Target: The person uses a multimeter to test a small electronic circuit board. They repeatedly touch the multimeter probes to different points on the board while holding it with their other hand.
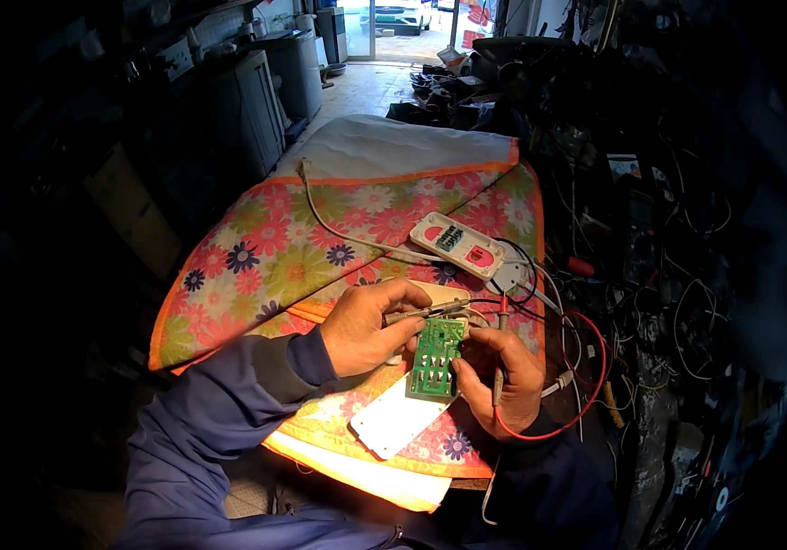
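Observation:
A green circuit board point(436, 353) is held up between both hands, its soldered side facing me. My left hand point(366, 325) has its fingers closed round a slim test probe point(402, 317) with a black lead, and its thumb lies at the board's upper left edge. In my right hand point(508, 376), another test probe point(500, 380) with a red lead point(549, 434) stands between the fingers, while the thumb and forefinger grip the board's right edge. Beneath the board lies a long white plastic casing half point(393, 417). The probe tips are too small to make out.
A white handset cover point(457, 246) with pink buttons lies beyond my hands on the flowered cloth point(297, 266). A pale cable point(329, 225) crosses the cloth. At the right are tangled wires and a dark multimeter point(639, 229). A glass doorway point(412, 32) stands far ahead.

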The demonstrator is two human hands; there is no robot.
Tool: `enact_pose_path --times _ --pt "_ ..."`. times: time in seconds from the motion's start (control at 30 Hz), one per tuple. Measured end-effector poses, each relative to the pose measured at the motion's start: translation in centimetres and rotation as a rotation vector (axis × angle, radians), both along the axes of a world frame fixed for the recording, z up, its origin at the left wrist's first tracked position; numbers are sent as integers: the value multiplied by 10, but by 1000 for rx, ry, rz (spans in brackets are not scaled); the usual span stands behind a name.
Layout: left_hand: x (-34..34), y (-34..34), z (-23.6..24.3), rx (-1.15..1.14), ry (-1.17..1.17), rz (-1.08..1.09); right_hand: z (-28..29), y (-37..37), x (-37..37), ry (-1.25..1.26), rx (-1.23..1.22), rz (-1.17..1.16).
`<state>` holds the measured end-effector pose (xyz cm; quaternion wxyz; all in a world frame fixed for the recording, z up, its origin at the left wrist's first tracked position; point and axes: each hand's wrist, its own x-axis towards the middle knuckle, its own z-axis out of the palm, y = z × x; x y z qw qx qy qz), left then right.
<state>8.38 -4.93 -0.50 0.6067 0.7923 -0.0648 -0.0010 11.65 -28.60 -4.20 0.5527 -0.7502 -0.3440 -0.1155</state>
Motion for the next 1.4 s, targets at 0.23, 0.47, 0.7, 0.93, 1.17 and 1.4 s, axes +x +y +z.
enact_pose_path --times 0.23,0.47,0.7,0.93,1.17,1.4 --pt "0 -1 -2 22 -57 26 -1 -1 1 -11 -10 4" --pt "-2 -2 5 -4 3 5 3 0 -1 -2 8 15" --pt "-2 -1 1 -12 -11 6 1 1 0 -9 3 6" --pt "-1 0 2 1 -2 0 2 0 1 -28 -17 1" --pt "1 1 3 -44 60 5 2 0 2 -36 -28 -7" --pt "2 3 -1 -157 101 -11 5 0 0 -40 -15 -1"
